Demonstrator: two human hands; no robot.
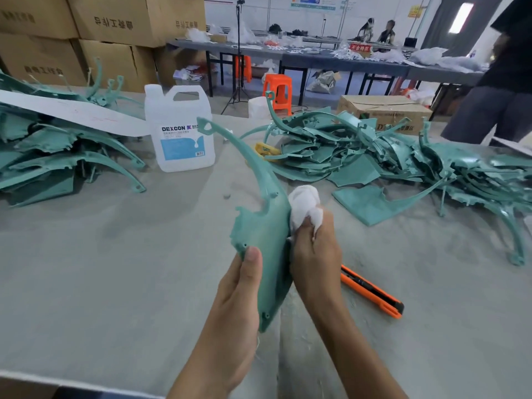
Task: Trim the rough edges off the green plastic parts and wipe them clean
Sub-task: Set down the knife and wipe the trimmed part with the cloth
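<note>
My left hand grips the lower end of a long curved green plastic part, thumb pressed on its face, holding it upright above the grey table. My right hand holds a bunched white cloth against the part's right edge. An orange utility knife lies on the table just right of my right wrist. More green parts lie in a heap on the right and in another heap on the left.
A white DEXCON liquid jug stands at the table's middle back. A yellow item lies by the right heap. Cardboard boxes are stacked behind on the left. A person stands at the far right. An orange stool stands behind.
</note>
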